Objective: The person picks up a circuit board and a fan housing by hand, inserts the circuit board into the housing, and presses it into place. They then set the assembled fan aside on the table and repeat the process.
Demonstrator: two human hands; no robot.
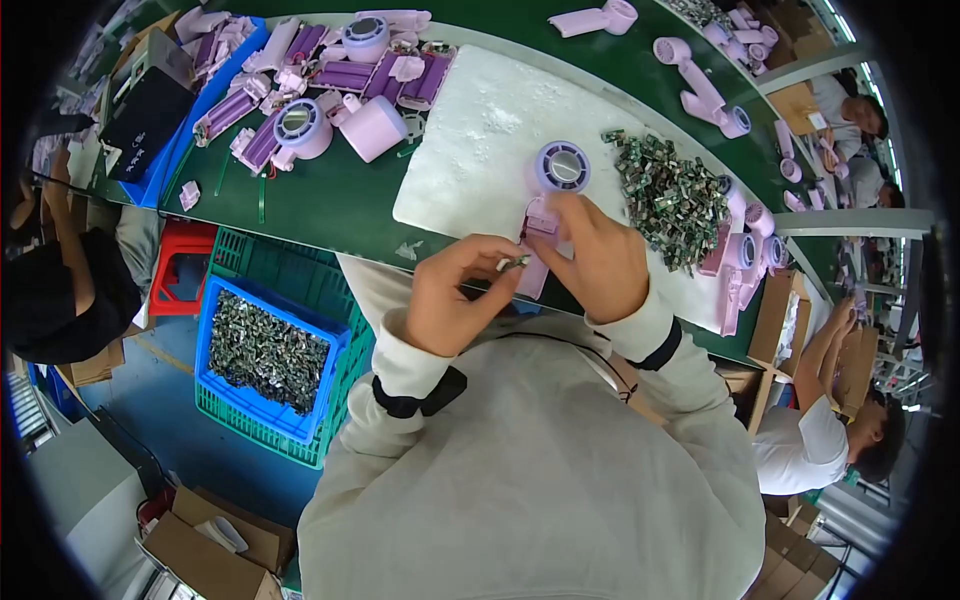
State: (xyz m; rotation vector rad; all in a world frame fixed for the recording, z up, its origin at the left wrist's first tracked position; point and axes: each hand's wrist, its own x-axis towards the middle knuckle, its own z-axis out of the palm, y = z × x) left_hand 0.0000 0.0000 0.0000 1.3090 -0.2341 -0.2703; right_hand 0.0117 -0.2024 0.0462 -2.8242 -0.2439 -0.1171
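Observation:
My left hand [447, 293] pinches a small circuit board [514, 263] between thumb and fingers. Beside it, my right hand [607, 262] grips the handle of a pink handheld fan [562, 168], with its round purple-rimmed head pointing away from me. The handle looks opened up, and my right fingers hide part of its inside. Both lie over a white foam sheet [470, 125] on the green workbench [330, 220]. Just right of the fan, a heap of small circuit boards [665, 195] is piled on the sheet.
Pink fan parts [372, 125] crowd the bench at left, beside a blue bin [238, 70]. More fan bodies [742, 250] lie at right. A blue crate of circuit boards [265, 350] sits on a green crate [335, 375] at lower left. Co-workers [810, 440] are at both sides.

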